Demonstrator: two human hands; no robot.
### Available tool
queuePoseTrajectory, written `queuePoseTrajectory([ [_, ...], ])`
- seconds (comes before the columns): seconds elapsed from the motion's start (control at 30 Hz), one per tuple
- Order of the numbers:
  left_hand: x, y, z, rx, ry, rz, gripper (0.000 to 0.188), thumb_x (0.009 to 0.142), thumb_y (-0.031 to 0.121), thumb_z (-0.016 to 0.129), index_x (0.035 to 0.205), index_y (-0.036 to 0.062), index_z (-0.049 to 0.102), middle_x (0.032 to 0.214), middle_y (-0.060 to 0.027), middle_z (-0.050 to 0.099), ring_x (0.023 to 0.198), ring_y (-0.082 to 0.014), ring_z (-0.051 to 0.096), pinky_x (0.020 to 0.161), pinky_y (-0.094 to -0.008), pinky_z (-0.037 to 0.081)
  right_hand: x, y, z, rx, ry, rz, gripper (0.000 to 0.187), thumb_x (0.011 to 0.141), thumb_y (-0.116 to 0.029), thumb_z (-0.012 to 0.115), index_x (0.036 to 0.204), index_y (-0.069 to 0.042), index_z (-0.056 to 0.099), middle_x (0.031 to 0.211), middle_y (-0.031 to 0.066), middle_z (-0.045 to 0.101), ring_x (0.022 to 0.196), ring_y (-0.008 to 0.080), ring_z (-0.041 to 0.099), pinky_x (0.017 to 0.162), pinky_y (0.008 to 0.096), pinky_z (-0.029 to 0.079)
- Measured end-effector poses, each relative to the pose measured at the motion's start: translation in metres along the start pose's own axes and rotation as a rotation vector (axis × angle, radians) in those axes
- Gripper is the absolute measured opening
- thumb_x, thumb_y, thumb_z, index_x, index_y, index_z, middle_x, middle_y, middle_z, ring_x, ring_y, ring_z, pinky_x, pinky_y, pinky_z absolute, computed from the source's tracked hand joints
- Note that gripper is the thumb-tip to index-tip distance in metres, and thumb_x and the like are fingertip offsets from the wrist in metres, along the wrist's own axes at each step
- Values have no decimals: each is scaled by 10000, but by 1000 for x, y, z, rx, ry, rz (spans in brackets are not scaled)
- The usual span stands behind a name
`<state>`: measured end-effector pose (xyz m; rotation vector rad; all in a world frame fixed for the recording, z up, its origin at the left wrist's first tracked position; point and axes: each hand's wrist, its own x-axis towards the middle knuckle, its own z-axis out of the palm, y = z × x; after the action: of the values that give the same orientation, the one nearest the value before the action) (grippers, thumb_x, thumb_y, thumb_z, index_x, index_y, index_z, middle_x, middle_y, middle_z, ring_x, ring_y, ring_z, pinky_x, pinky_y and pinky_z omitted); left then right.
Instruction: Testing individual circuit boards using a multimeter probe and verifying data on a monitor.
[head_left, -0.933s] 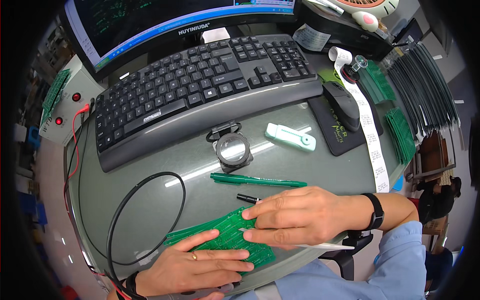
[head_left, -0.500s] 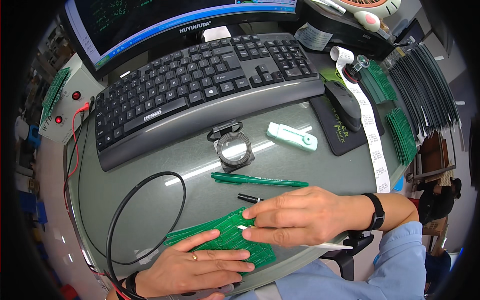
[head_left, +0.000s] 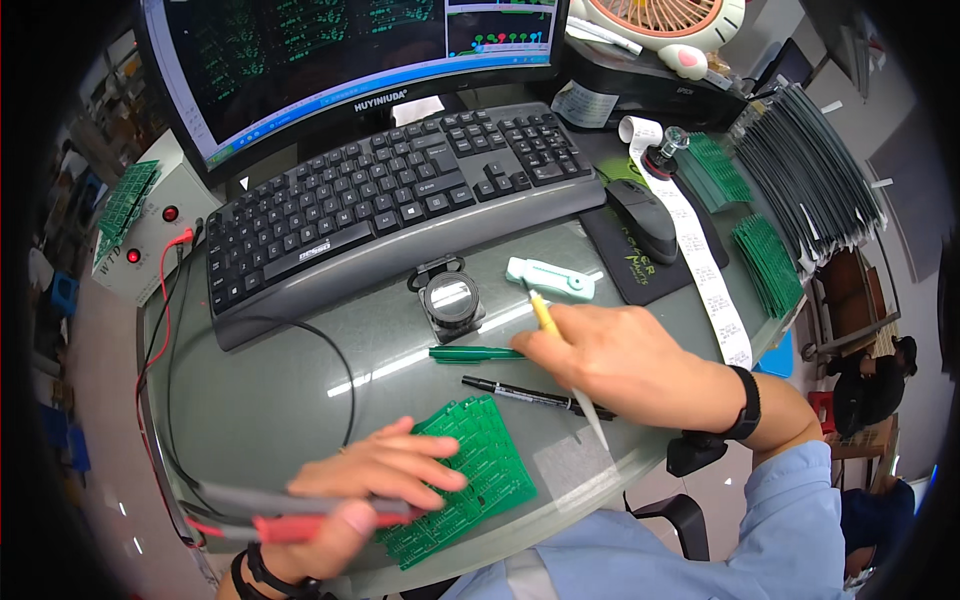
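Observation:
Green circuit boards (head_left: 490, 450) lie overlapped at the desk's near edge. My left hand (head_left: 385, 465) is over their left part, its fingers stretched out. A red test probe (head_left: 300, 525) and a grey one, both smeared by motion, are held at its thumb and palm. My right hand (head_left: 625, 365) is closed on a slim pen-like stick (head_left: 545, 315), yellow toward its tip and white at the other end. The tip is near a mint-green box cutter (head_left: 570, 284). Left of that hand lie a green pen (head_left: 470, 353) and a black marker (head_left: 520, 390), each partly covered by it.
A round magnifier (head_left: 452, 302) stands before the keyboard (head_left: 390, 190). A mouse (head_left: 642, 220) and a long paper strip (head_left: 700, 260) are at the right, with stacked circuit boards (head_left: 768, 265) beyond. Probe cables loop at left near a box with red lights (head_left: 150, 220).
My right hand has left the boards and moved up toward the pens with the stick. My left hand has shifted left, bringing both probes into view. The camera view has shifted too.

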<state>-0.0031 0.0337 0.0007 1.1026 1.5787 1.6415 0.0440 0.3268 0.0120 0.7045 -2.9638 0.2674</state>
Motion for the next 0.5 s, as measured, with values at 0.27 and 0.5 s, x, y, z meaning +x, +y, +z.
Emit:
queuePoseTrajectory([
  [0.27, -7, 17, 13, -541, 286, -247, 322, 1008, 265, 446, 1093, -34, 530, 598, 8, 405, 519, -91, 441, 717, -413, 569, 16, -39, -35, 1158, -33, 167, 288, 813, -159, 738, 958, -29, 527, 805, 76, 593, 714, 173, 635, 603, 280, 503],
  [0.5, -8, 16, 22, -497, 104, -334, 341, 1007, 303, 486, 977, -27, 569, 641, -12, 438, 559, -94, 444, 687, -376, 556, 34, -60, -11, 1599, 29, 164, 283, 893, -213, 696, 904, -26, 483, 771, 49, 598, 628, 84, 591, 518, 230, 461],
])
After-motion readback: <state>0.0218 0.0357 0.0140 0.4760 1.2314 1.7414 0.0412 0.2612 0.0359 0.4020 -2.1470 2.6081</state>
